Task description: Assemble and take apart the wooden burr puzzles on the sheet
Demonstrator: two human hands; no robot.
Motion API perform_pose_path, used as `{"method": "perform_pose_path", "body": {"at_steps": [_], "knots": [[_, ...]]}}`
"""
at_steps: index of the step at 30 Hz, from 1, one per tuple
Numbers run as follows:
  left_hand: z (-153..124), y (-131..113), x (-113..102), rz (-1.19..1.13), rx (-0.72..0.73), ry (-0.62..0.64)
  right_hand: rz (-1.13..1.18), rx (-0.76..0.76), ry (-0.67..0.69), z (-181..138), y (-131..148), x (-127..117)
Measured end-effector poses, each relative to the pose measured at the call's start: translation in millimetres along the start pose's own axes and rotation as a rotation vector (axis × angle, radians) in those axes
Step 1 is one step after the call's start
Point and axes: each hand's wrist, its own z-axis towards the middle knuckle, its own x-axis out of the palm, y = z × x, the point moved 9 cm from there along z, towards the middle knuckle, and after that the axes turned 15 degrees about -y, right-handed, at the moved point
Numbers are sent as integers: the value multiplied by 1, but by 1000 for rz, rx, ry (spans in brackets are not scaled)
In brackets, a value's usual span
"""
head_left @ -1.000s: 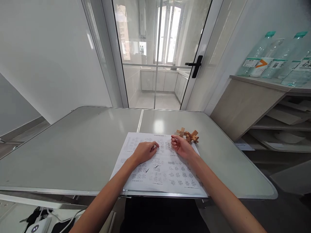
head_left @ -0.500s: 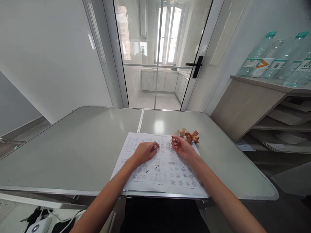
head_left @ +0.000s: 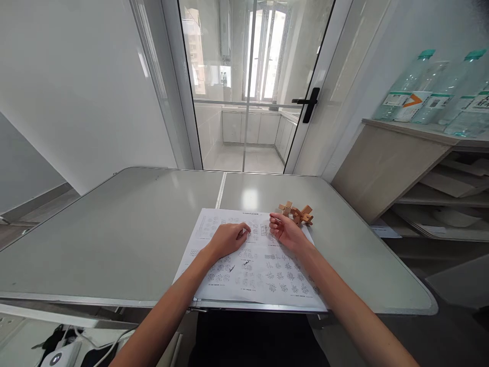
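Note:
A printed sheet of diagrams (head_left: 248, 265) lies on the grey table (head_left: 114, 229) near its front edge. My left hand (head_left: 228, 238) rests on the sheet, fingers curled loosely with nothing in them. My right hand (head_left: 284, 230) lies on its side on the sheet's upper right, fingers bent, holding nothing. Just beyond the right hand's fingertips sit two wooden puzzle pieces (head_left: 297, 212), joined or touching, at the sheet's far right corner. Neither hand touches them.
A glass door with a black handle (head_left: 307, 104) stands behind the table. To the right is a wooden shelf unit (head_left: 401, 168) with several plastic water bottles (head_left: 428, 94) on top. Cables and a small device (head_left: 61, 357) lie on the floor at lower left.

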Motion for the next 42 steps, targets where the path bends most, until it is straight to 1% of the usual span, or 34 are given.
{"method": "perform_pose_path", "body": {"at_steps": [42], "knots": [[0,0,0,7,-7,3,-6,3,-5,4,-1,-3]]}}
